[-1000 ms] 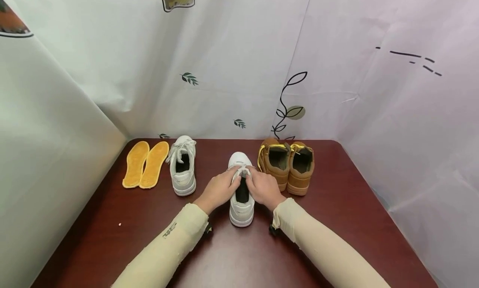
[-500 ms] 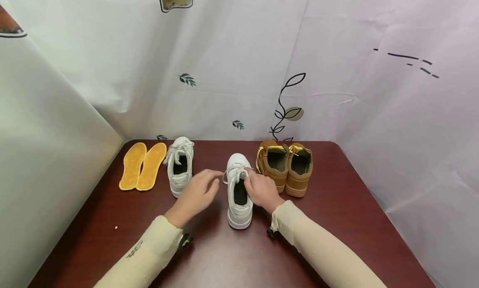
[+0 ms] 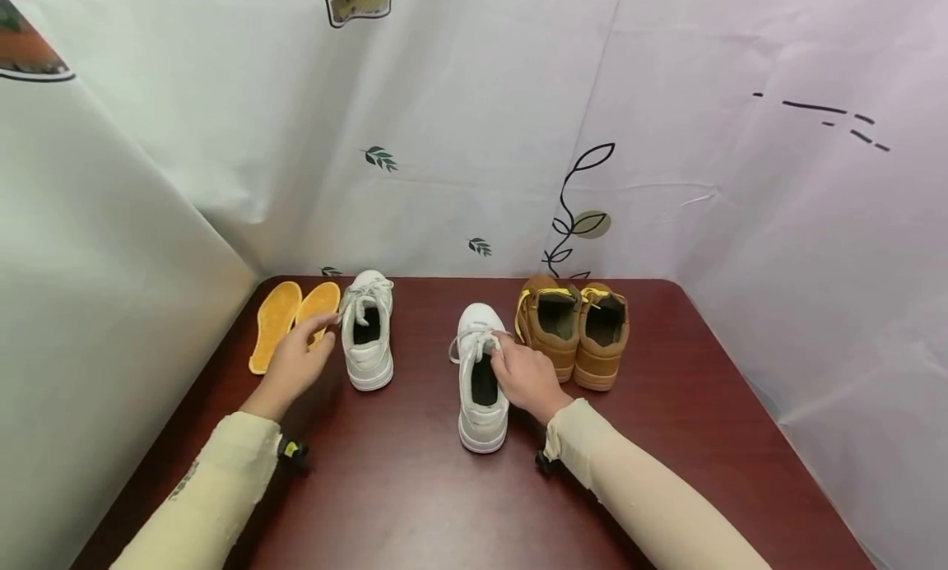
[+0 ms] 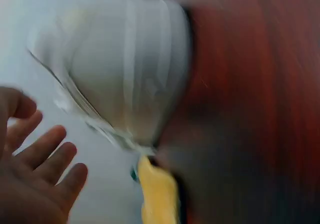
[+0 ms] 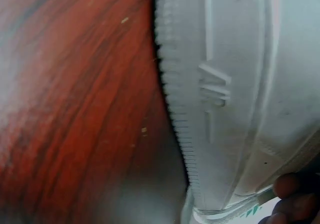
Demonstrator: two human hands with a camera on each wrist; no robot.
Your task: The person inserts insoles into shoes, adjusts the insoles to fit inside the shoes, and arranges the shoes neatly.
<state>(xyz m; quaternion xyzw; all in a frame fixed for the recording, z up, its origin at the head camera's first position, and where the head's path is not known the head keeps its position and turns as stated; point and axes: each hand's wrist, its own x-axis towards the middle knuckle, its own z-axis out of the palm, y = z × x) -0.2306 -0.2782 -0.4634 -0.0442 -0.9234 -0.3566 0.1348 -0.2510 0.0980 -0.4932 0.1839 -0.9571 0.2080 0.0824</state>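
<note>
In the head view a white lace-up sneaker (image 3: 481,430) stands mid-table, toe away from me. My right hand (image 3: 529,379) grips the right edge of its opening near the tongue, and its fingertips (image 5: 290,186) show at that edge in the right wrist view. My left hand (image 3: 293,364) hovers over the two yellow insoles (image 3: 276,322), partly covering the right one, with nothing in its grasp. In the left wrist view its fingers are spread and loosely bent. Just right of that hand stands the second white sneaker (image 3: 370,363), blurred in the left wrist view.
A pair of brown shoes (image 3: 598,356) with yellow laces stands at the back right, close to my right hand. The dark red table (image 3: 415,488) ends at a white printed curtain (image 3: 474,126) behind and on both sides.
My left hand has let go of the middle sneaker and moved left, past the second sneaker, to the insoles. My right hand has stayed on the middle sneaker, whose lace loop now hangs left.
</note>
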